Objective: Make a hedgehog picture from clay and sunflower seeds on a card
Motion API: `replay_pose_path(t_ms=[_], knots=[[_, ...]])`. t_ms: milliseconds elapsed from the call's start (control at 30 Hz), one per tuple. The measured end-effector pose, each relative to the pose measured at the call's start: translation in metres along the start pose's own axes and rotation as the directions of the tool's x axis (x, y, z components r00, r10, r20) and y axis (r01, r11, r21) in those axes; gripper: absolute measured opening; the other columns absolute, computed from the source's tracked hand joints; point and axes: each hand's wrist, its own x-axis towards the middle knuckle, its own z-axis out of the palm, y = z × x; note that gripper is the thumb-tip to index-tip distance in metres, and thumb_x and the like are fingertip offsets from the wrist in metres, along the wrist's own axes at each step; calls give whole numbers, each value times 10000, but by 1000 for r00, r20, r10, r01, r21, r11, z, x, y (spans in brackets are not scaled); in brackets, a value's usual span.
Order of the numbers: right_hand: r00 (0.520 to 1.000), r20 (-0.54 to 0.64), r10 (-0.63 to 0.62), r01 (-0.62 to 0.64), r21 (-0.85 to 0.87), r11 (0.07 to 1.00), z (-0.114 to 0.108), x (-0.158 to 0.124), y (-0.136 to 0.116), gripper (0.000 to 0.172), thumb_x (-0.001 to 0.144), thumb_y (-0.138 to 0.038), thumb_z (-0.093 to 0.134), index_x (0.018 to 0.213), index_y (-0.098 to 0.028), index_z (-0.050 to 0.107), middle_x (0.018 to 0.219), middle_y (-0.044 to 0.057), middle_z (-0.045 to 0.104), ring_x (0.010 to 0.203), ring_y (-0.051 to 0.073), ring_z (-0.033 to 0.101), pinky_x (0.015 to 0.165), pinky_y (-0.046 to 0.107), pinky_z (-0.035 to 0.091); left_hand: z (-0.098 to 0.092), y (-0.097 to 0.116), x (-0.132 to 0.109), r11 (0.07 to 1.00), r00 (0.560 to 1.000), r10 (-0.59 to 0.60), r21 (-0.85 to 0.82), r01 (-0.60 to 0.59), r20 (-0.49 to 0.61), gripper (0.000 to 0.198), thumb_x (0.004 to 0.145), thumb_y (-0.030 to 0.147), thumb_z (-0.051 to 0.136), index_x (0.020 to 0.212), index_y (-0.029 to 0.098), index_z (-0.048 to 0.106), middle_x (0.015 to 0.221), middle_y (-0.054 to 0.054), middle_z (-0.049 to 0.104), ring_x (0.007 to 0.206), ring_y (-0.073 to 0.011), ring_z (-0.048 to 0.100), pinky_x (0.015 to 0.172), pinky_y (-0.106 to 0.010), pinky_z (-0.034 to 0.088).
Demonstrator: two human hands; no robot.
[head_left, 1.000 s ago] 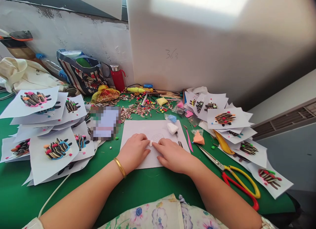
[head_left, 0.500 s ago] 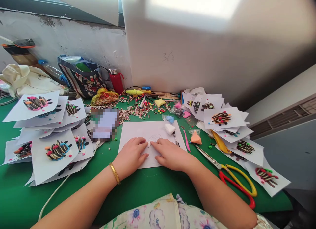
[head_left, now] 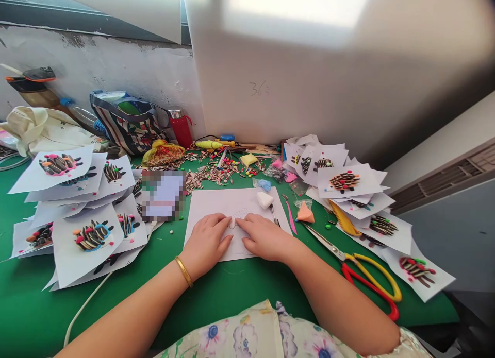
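A sheet of white paper lies on the green table, with a dotted round drawing on it. My left hand rests on its left half, thumb apart from the fingers, index fingertip against a tiny white clay piece. From the other side, the index fingertip of my right hand touches the same spot, its thumb also spread away. A lump of white clay sits at the paper's upper right, above a black pen. Just off the sheet lies a pink modelling tool.
Stacks of decorated paper cards flank both sides. Large scissors lie open at right, near bagged orange clay. Behind are scattered sunflower seeds, a red flask and a striped bag.
Both index fingertips stay at the white clay piece, which looks flatter and less raised than before. The whole view has shifted slightly.
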Motion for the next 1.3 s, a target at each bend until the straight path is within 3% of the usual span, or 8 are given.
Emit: replay_pose_path(t_ms=[567, 733, 900, 1300], knots=[[997, -55, 60, -63, -40, 997, 8, 7, -1, 507, 895, -218, 442, 1403, -227, 445, 1146, 95, 583, 1083, 237, 516, 892, 335, 386, -1, -2, 2, 999, 999, 30, -14, -31, -18, 351, 866, 282, 592, 1208, 211, 623, 1200, -89, 609, 1111, -262, 551, 999, -451, 442], [997, -68, 35, -33, 41, 999, 8, 6, 5, 550, 912, -219, 434, 1458, -207, 372, 1207, 108, 566, 1091, 221, 524, 922, 315, 378, 1, -2, 11, 1000, 998, 2, -28, -3, -59, 231, 831, 347, 658, 1021, 216, 658, 1084, -73, 633, 1013, -247, 573, 921, -422, 462], [999, -46, 5, -2, 71, 997, 5, 4, 8, 488, 924, -200, 419, 1407, -257, 450, 1079, 77, 585, 1006, 202, 548, 858, 282, 390, 4, 1, 23, 996, 992, -74, 49, 79, -100, 196, 796, 381, 698, 842, 203, 633, 910, -66, 625, 873, -243, 569, 793, -400, 462], [1000, -27, -5, 6, 57, 998, 3, 4, 7, 486, 902, -169, 432, 1365, -298, 503, 1042, 59, 560, 965, 195, 538, 806, 269, 382, 4, -3, 23, 999, 992, -47, 13, 49, -115, 123, 867, 287, 623, 824, 194, 690, 900, -58, 660, 858, -213, 589, 803, -375, 462]])
